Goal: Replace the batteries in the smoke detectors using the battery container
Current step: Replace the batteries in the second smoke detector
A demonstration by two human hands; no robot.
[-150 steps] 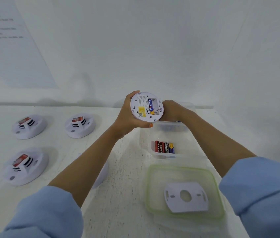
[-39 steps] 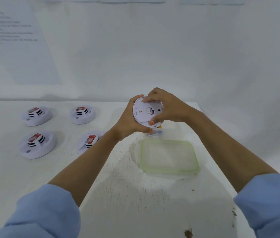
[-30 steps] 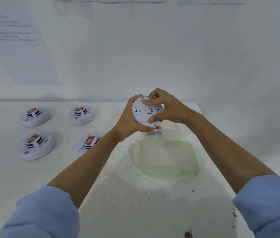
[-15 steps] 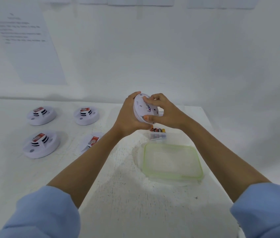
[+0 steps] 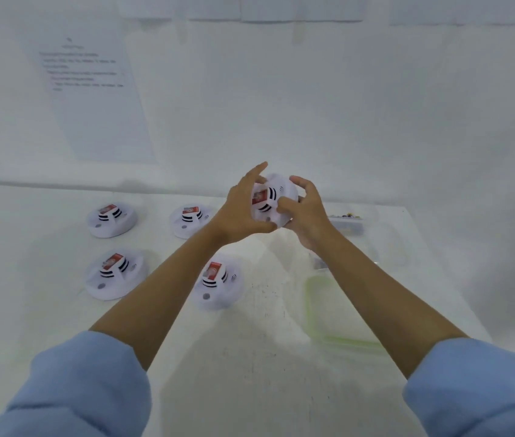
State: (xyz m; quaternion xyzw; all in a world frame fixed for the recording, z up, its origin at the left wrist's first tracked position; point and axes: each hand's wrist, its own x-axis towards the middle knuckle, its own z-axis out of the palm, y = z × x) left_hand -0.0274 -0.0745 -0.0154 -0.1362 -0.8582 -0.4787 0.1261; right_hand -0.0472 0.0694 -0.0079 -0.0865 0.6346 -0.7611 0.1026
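Detectors [image 5: 111, 219] five, one held, batteries [image 5: 346, 215] perhaps several

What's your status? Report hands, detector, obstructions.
Hands: left hand and right hand grip one smoke detector, vented face toward camera. Four more detectors lie on the table. Battery container off right, nothing in the way.

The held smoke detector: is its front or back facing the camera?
Front: the smoke detector shows its red label and black vents.

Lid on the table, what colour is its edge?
The lid has a light green edge; head view shows it.
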